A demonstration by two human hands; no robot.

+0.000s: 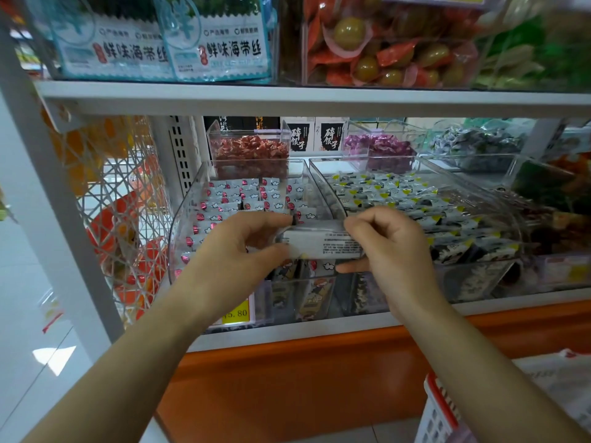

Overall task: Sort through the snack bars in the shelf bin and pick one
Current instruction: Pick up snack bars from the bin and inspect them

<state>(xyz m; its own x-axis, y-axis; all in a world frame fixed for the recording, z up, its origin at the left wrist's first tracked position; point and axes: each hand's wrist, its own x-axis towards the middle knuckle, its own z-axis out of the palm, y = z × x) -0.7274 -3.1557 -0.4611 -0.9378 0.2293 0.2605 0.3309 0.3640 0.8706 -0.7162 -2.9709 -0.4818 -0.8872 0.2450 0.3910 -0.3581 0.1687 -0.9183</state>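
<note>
At the left edge of the shelf unit, a white wire mesh panel (121,219) stands with orange goods behind it. Just right of it sits a clear shelf bin (192,193) filled with rows of white snack bars (236,195) marked in pink, and a yellow price tag (238,311) hangs below its near wall. The left hand (233,251) reaches over the near part of this bin, and its thumb and forefinger pinch the left end of one white snack bar (323,243). That bar is held level above the bin's near edge, its printed back facing the camera. The right hand (390,247) grips the bar's right end with curled fingers, one finger stretched out beneath it. A second clear bin (326,187) lies just beside the first on the right, holding bars with yellow corners (399,193). Near the lower right corner stands a red and white basket (438,410).
</note>
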